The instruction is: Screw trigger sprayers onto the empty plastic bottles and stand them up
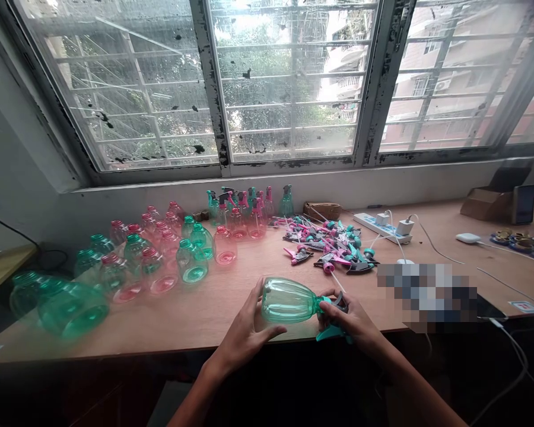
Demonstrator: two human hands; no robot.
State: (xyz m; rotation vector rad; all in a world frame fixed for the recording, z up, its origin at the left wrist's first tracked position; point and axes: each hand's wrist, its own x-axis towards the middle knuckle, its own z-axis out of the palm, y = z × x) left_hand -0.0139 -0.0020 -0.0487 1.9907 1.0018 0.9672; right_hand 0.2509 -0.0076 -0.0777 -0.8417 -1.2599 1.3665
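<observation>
A clear green spray bottle (289,300) lies on its side in the air above the table's front edge, its base to the left. My right hand (345,320) is closed around the teal and grey spray head (338,301) at the bottle's neck. At the base end is my left hand (248,332), with fingers stretched out along the bottle's bottom and the thumb spread away below it. Whether those fingers press on the plastic, I cannot tell. Beyond the bottle lies a heap of loose pink, teal and grey spray heads (329,240).
Open green bottles (73,308) and pink bottles (160,270) stand on the left of the table (173,326). Several bottles with spray heads (257,219) stand at the back. A power strip (382,228) with cables, a cardboard box (485,201) and a phone (524,204) are on the right.
</observation>
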